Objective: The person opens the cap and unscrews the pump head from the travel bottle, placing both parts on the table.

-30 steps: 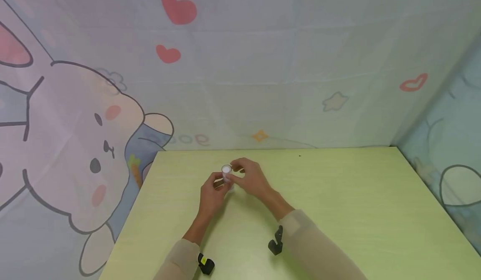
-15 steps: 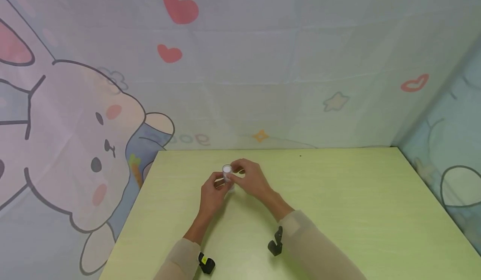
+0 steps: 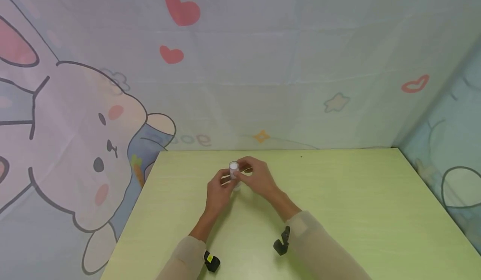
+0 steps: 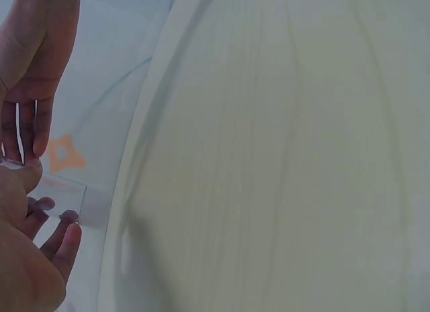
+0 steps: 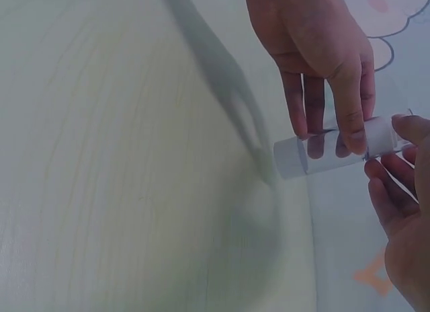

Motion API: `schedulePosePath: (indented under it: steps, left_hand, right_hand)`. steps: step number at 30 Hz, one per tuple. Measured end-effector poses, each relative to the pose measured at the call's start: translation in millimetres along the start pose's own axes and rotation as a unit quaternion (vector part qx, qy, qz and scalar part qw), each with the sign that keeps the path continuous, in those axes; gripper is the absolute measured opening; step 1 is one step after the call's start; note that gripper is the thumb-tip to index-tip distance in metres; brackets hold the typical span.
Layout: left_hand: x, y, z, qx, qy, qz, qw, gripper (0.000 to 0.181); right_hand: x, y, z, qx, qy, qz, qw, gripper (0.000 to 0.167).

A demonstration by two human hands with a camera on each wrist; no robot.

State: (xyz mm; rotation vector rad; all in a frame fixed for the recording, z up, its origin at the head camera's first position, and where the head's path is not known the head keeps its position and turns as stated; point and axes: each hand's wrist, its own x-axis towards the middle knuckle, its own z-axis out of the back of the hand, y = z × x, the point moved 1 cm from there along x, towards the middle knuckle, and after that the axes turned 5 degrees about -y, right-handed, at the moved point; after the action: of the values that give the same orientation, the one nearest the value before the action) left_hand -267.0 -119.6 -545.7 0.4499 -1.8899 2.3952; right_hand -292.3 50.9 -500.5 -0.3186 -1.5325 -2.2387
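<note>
We count one clear cylindrical bottle [image 5: 324, 159], one left hand [image 3: 218, 193], one right hand [image 3: 261, 178], two pale sleeves [image 3: 326, 246], two black wrist devices [image 3: 212, 263] and one desk [image 3: 338, 196]. Printed on the backdrop [image 3: 248, 71] we find one rabbit [image 3: 71, 142], one carrot [image 3: 138, 174], three red hearts [image 3: 183, 10], two solid and one outlined, one pale star [image 3: 337, 103] and one orange four-pointed star [image 3: 262, 136].

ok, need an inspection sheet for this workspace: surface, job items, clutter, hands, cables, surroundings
Surface: pale yellow-green table, faint grain.
Job's things: clear cylinder, white at one end.
Clutter: dark speck near the back edge, too small to identify.
Hands: left hand and right hand both grip the cylinder; black devices at both wrists.
Cables: nothing seen.
Surroundings: backdrop printed with a sideways rabbit and hearts.
</note>
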Motion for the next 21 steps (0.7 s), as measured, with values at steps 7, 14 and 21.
schedulePosePath:
  steps: [7, 14, 21]
  left_hand:
    - [-1.6, -3.2, -12.2, 0.002, 0.017, 0.003, 0.9999, 0.034]
    - [-5.4, -7.0, -25.9, -0.013, 0.051, 0.008, 0.9986, 0.031]
    - [-6.5, -10.6, -39.2, -0.026, 0.073, 0.009, 0.997, 0.03]
  right_hand:
    - [-6.2, -5.3, 13.0, 0.0, -0.007, -0.005, 1.0, 0.028]
    - [-19.1, -9.9, 27.9, -0.002, -0.026, -0.007, 0.9996, 0.028]
    - [-27.5, -8.3, 44.1, -0.011, -0.035, -0.004, 0.9993, 0.027]
